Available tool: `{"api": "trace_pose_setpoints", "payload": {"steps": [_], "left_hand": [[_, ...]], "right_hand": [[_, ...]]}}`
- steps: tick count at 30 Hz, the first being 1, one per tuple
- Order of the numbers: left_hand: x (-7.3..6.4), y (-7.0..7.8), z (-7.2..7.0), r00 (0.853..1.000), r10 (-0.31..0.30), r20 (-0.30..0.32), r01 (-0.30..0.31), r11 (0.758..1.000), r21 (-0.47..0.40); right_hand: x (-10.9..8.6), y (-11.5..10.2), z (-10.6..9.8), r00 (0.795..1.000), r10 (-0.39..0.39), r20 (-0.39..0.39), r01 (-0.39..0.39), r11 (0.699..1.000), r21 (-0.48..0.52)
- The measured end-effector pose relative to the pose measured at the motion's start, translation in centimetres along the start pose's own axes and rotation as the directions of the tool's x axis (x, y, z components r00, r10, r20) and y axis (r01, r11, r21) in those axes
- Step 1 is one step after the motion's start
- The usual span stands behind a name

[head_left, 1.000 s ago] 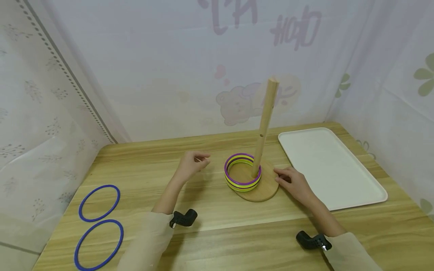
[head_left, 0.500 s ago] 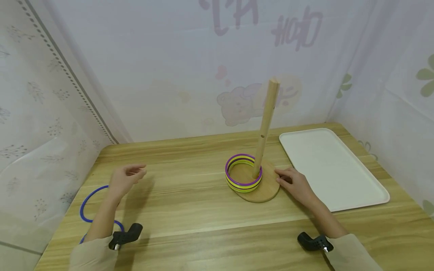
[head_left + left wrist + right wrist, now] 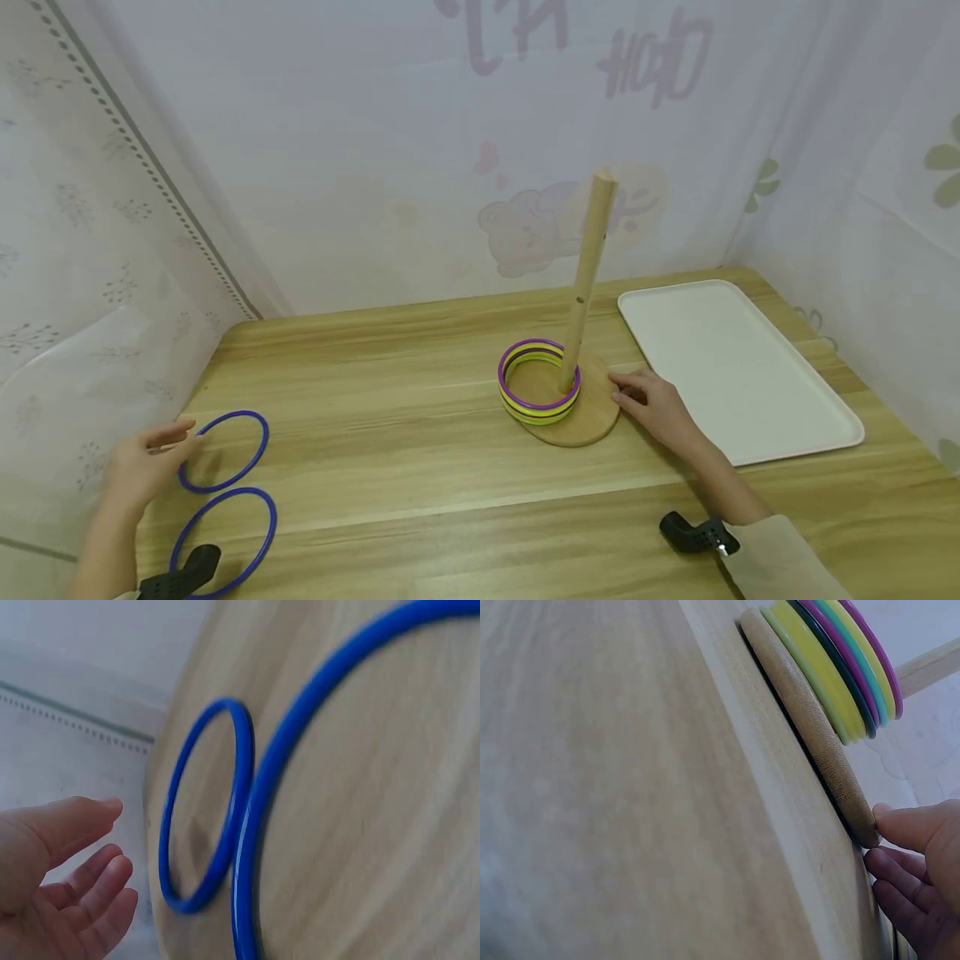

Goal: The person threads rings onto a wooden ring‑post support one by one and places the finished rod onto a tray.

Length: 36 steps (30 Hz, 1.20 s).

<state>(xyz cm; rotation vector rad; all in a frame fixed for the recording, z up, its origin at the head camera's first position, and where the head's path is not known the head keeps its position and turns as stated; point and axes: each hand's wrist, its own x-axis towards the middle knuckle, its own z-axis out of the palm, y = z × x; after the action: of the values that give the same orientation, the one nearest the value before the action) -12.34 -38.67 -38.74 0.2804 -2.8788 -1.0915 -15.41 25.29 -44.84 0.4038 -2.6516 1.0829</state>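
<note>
Two blue rings (image 3: 264, 780) lie by the relaxed, empty left hand (image 3: 142, 471), the gap plain only in its wrist view; farther, the right hand (image 3: 660, 410) pinches the wooden base (image 3: 597, 408), whose stacked rings (image 3: 823, 667) show teal only from that wrist

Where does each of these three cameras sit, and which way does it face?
Head: worn on the person's head, looking forward and down at the table; the left hand and right hand both show.
Left wrist: worn on that wrist, facing the two blue rings; the left hand shows at picture left.
Right wrist: worn on that wrist, looking across the tabletop at the round wooden base; the right hand shows at lower right.
Shared: head and right wrist both show the stacked rings.
</note>
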Motion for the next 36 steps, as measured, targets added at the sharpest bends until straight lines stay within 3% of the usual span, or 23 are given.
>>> {"api": "trace_pose_setpoints", "payload": {"steps": [5,12,19,30,33,36], "left_hand": [[-0.1,-1.8,-0.5,0.999,-0.031,-0.006,0.031,0.999,-0.01],[-0.3,-3.4,0.1,0.994,-0.11,0.007,0.11,0.993,-0.034],[-0.4,-3.3,0.7,0.99,-0.133,-0.044,0.135,0.989,0.063],[-0.3,-3.0,1.5,0.987,-0.084,-0.141,0.102,0.987,0.128],[-0.4,-2.9,1.5,0.984,-0.102,-0.143,0.119,0.986,0.119],[-0.4,-2.7,1.4,0.98,-0.149,-0.135,0.157,0.986,0.048]], "right_hand": [[-0.1,0.0,0.0,1.0,0.005,0.003,-0.005,1.0,-0.005],[-0.2,0.1,0.1,1.0,0.01,0.007,-0.01,1.0,-0.012],[-0.3,0.0,0.0,1.0,0.004,0.002,-0.004,1.0,-0.026],[-0.1,-0.1,0.0,1.0,-0.001,-0.002,0.001,1.0,-0.022],[-0.2,-0.2,0.0,1.0,-0.006,-0.004,0.006,1.0,-0.021],[-0.1,-0.2,0.0,1.0,-0.012,-0.005,0.012,1.0,-0.021]]}}
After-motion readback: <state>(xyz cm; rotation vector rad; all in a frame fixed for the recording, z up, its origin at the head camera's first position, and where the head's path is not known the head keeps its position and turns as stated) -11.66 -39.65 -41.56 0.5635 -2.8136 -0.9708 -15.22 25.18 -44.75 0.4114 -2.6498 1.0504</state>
